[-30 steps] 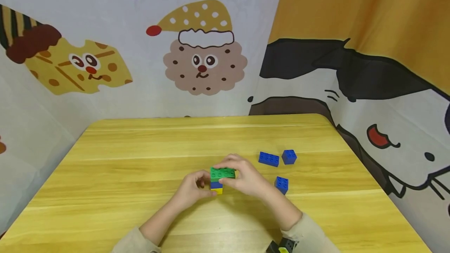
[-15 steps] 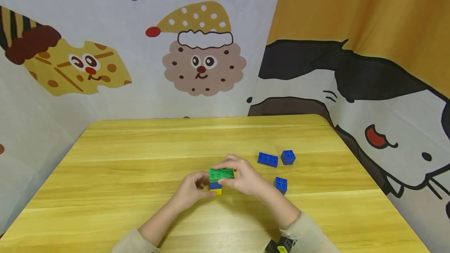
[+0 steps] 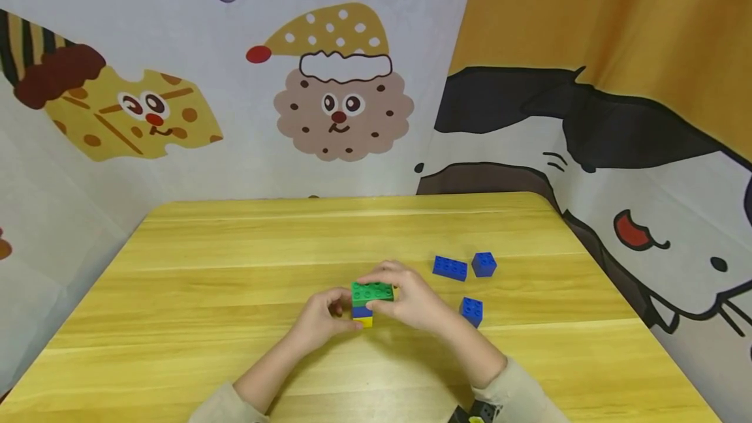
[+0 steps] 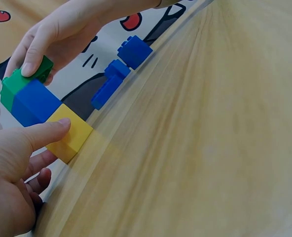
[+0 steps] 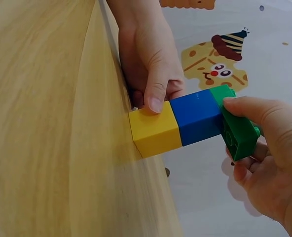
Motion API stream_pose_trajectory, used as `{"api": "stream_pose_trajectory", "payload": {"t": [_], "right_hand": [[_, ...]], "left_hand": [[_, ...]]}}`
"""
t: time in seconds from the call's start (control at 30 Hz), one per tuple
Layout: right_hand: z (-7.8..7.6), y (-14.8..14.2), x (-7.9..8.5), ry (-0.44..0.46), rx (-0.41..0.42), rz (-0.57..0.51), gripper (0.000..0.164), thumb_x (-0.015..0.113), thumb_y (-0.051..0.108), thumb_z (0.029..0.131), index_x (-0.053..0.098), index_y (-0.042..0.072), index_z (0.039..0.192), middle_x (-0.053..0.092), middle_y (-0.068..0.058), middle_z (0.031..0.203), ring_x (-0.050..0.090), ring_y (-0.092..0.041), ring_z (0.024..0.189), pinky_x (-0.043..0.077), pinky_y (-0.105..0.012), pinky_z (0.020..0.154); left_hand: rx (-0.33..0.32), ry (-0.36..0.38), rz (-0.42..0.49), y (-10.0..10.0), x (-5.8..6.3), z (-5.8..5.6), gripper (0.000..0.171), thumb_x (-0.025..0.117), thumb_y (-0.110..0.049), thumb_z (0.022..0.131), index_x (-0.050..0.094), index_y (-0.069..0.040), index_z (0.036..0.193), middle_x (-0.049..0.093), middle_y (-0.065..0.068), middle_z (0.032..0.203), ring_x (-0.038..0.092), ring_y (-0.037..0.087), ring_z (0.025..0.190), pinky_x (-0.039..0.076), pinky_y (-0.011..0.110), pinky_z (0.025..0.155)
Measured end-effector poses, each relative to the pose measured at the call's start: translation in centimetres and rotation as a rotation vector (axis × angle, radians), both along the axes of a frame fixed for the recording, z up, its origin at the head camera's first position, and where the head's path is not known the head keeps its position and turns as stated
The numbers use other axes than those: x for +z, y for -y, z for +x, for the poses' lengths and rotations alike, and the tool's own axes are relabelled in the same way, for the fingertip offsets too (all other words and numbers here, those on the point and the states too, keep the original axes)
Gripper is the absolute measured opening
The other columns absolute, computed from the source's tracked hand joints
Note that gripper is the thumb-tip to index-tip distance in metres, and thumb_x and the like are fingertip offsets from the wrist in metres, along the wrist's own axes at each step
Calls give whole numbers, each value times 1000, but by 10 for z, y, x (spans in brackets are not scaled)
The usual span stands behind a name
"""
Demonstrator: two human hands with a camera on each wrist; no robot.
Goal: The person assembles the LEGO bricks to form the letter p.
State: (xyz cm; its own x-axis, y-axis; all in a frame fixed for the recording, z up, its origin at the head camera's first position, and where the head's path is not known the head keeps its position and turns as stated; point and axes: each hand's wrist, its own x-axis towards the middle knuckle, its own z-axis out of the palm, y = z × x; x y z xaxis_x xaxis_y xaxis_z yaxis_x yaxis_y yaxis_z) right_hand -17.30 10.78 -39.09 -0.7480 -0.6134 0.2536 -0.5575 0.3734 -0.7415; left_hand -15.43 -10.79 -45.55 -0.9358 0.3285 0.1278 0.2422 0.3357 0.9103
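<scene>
A short tower of toy building bricks stands on the table in front of me. Its base is a yellow brick (image 5: 156, 132), with a blue brick (image 5: 195, 116) above that. Across the top lies a longer green brick (image 3: 371, 292), its right part overhanging the blue one and its hollow underside showing in the right wrist view. My left hand (image 3: 320, 320) pinches the yellow brick, thumb on the near face. With thumb and fingers, my right hand (image 3: 412, 296) grips the green brick from the right. The left wrist view shows the green brick (image 4: 18, 90) against the blue one.
To the right on the wooden table (image 3: 205, 266) lie a long blue brick (image 3: 450, 268), a small blue brick (image 3: 484, 265) beside it, and another small blue brick (image 3: 472, 311) close to my right forearm. A printed cloth (image 3: 235, 175) hangs behind the far edge.
</scene>
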Motion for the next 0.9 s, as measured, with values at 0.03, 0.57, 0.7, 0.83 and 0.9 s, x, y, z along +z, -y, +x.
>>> {"api": "stream_pose_trajectory", "payload": {"t": [0.03, 0.57, 0.7, 0.83, 0.9], "right_hand": [[0, 0, 0, -2, -2, 1, 35, 75, 16, 85, 68, 19, 119, 59, 9, 112, 53, -15, 103, 52, -33, 75], [5, -18, 6, -72, -57, -65, 44, 77, 19, 82, 64, 21, 124, 58, 8, 123, 50, -17, 116, 44, -49, 92], [7, -26, 10, -99, -91, -61, 44, 78, 19, 82, 64, 22, 124, 57, 11, 123, 51, -15, 116, 45, -45, 92], [10, -34, 13, -119, -122, -52, 45, 79, 17, 80, 65, 24, 123, 58, 13, 122, 50, -13, 116, 45, -42, 93], [12, -38, 13, -127, -133, -51, 46, 79, 16, 80, 65, 24, 122, 58, 13, 122, 50, -13, 116, 45, -42, 93]], "left_hand": [[1, 4, 1, 0, 0, 0, 38, 84, -13, 72, 67, -8, 106, 64, -5, 88, 49, 18, 76, 44, 26, 65], [6, 18, 8, 0, 0, -1, 40, 85, -13, 70, 67, -7, 105, 65, -4, 90, 50, 19, 78, 44, 26, 67], [13, 20, -3, 0, 0, -1, 42, 86, -15, 70, 67, -7, 106, 64, -4, 90, 50, 20, 80, 45, 27, 68], [18, 35, -2, 0, -1, -1, 45, 86, -17, 69, 66, -6, 108, 63, -2, 91, 50, 21, 82, 45, 29, 71], [21, 45, 3, 0, -1, -1, 47, 86, -18, 69, 66, -6, 109, 62, -1, 92, 49, 22, 83, 45, 29, 71]]}}
